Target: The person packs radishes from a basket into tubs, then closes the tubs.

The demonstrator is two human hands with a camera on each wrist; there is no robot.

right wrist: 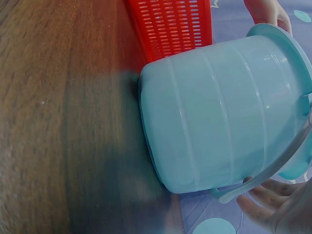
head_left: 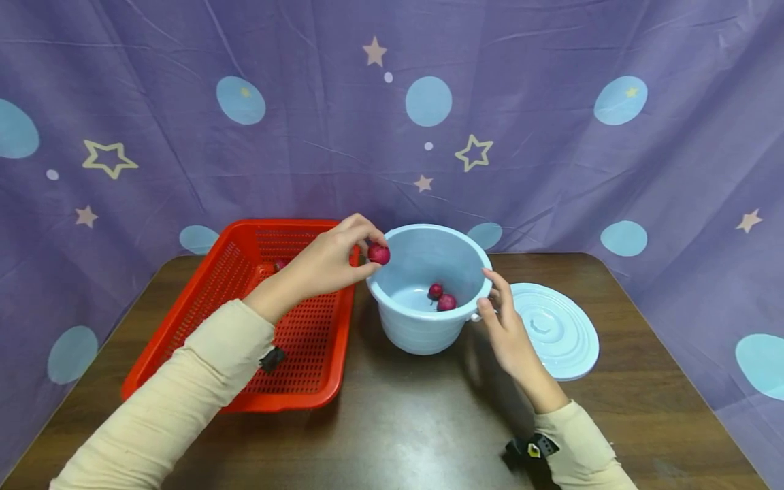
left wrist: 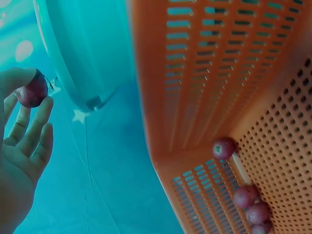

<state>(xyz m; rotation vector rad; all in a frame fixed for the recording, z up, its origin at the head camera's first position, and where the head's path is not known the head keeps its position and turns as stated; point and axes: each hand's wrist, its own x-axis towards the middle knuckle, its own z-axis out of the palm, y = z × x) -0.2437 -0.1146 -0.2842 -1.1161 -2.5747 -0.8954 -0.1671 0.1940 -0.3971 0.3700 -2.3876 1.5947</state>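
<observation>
In the head view my left hand (head_left: 337, 255) pinches a small round red radish (head_left: 379, 254) at the left rim of a light-blue bucket (head_left: 422, 333). The left wrist view shows that radish (left wrist: 33, 91) between thumb and fingertips, a thin root trailing from it. My right hand (head_left: 508, 327) holds the bucket's right side by the rim, thumb near the handle (right wrist: 273, 170). Inside the bucket lie two radishes, a larger one (head_left: 446, 302) and a smaller one (head_left: 435, 291). More radishes (left wrist: 245, 196) sit in a red plastic basket (head_left: 333, 381) left of the bucket.
A round light-blue lid (head_left: 554, 333) lies on the wooden table (head_left: 392, 422), right of the bucket and partly behind the right hand. Behind the table hangs a purple curtain (head_left: 520, 61) with stars and dots. The left forearm crosses over the basket.
</observation>
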